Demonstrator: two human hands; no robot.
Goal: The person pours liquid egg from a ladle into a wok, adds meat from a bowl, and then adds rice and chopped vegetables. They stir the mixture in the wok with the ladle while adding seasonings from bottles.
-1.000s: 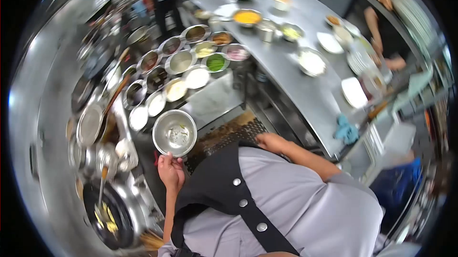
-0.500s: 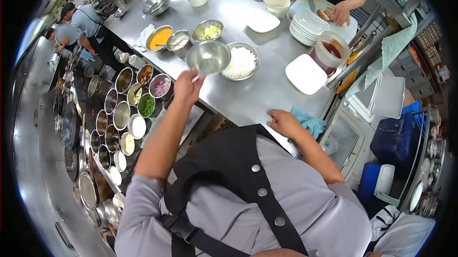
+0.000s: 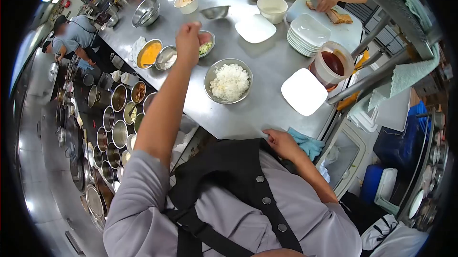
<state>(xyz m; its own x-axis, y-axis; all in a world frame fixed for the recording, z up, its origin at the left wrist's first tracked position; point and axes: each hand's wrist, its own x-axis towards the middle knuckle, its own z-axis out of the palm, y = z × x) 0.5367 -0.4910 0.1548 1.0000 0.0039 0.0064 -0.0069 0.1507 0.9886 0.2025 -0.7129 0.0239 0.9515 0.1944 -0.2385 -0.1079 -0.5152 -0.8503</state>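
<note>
My left hand [image 3: 189,42] is raised over the table with curled fingers; what they hold, if anything, is hidden. Just beyond it is a tilted metal bowl [image 3: 215,12], a gap seeming to separate it from the fingers. My left hand partly covers a bowl of chopped pale-green vegetable [image 3: 205,48]. Nearer to me stands a metal bowl of white rice [image 3: 230,83]. My right hand [image 3: 282,143] rests at the table's front edge, fingers curled in and nothing visible in them, close to a teal cloth [image 3: 305,143].
Beaten egg [image 3: 149,54] fills a bowl at the left. White plates [image 3: 304,92] and a tub of dark red liquid [image 3: 332,63] stand right. Across the table a co-worker's hands [image 3: 328,1] cut browned food [image 3: 338,17]. Several ingredient pots [image 3: 119,98] stand lower left.
My left hand has moved up and away from me; the metal bowl it held over the rice is now farther across the table. My right hand has stayed near the edge.
</note>
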